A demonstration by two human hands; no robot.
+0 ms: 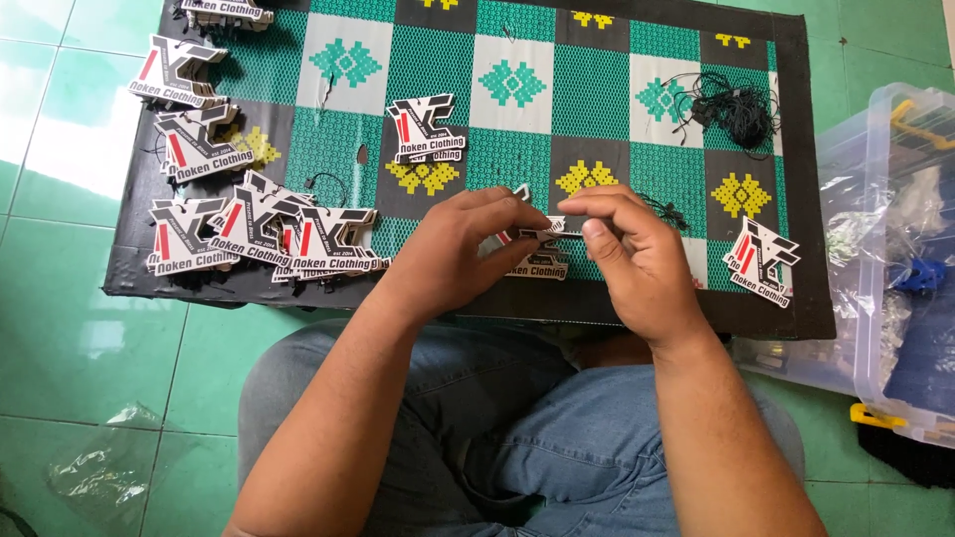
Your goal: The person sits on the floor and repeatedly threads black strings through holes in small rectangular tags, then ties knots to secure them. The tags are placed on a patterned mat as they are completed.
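My left hand (460, 249) and my right hand (632, 259) meet over the front edge of a low board, both pinching one die-cut black, white and red paper tag (537, 261). The fingertips of both hands cover its upper part. A thin black string (665, 211) lies just beyond my right hand. One loose tag (426, 129) lies in the middle of the board and another tag (761, 261) rests at the front right.
The board (587, 94) carries a green, white and black patterned cover. Stacks of the same tags (254, 234) sit at its left side. A bundle of black strings (736, 107) lies at back right. A clear plastic box (895, 249) stands on the green tiled floor at right.
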